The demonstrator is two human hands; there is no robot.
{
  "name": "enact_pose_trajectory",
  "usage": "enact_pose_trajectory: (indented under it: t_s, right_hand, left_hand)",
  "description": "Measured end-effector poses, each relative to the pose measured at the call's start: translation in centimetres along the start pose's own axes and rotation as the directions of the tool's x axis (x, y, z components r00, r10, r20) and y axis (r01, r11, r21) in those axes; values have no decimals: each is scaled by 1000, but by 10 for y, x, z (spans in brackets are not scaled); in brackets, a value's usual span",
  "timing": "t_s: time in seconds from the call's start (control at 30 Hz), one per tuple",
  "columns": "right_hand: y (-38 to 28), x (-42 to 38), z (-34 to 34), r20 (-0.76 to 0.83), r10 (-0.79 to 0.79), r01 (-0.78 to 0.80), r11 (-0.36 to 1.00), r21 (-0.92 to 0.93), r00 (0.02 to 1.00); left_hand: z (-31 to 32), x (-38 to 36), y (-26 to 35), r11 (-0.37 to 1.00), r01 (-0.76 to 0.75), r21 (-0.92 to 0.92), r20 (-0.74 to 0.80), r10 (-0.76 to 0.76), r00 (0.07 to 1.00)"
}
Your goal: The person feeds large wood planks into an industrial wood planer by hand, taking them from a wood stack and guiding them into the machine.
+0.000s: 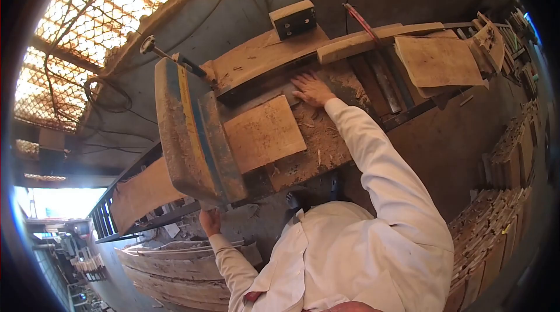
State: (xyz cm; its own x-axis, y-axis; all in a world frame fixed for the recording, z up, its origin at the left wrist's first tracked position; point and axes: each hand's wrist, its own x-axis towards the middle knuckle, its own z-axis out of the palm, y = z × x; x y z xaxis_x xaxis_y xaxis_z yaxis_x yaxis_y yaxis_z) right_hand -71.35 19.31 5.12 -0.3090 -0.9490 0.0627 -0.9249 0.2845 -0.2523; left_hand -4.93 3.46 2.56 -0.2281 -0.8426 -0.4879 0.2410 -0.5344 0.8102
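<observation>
My right hand (312,90) lies flat with fingers spread on the dusty machine bed (318,154), close to a long dark guide fence (262,75). Beside it a thin wooden board (265,132) lies on the bed, its left end running up to the tall sawdust-covered machine housing (184,131). A long board (146,192) shows on the other side of the housing. My left hand (210,222) is low by the bottom of the housing, its fingers curled. What those fingers hold, if anything, is hidden.
Stacked boards (181,277) lie low at the left, and more piles (490,242) stand at the right. Thin sheets (437,61) rest on the rollers at the far right. A red-handled bar (361,23) leans near the fence. Cables hang on the wall.
</observation>
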Motion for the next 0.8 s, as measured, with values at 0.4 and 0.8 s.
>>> enact_pose_trajectory:
  t_s: [0.4, 0.8]
  right_hand:
    - [43, -146, -28, -265, 273, -255, 962, 102, 925]
    - [29, -228, -14, -397, 523, -612, 780, -133, 754]
  left_hand:
    - [-7, -48, 29, 988, -129, 80, -231, 145, 962]
    - [-20, 78, 79, 336, -336, 880, 201, 377, 904]
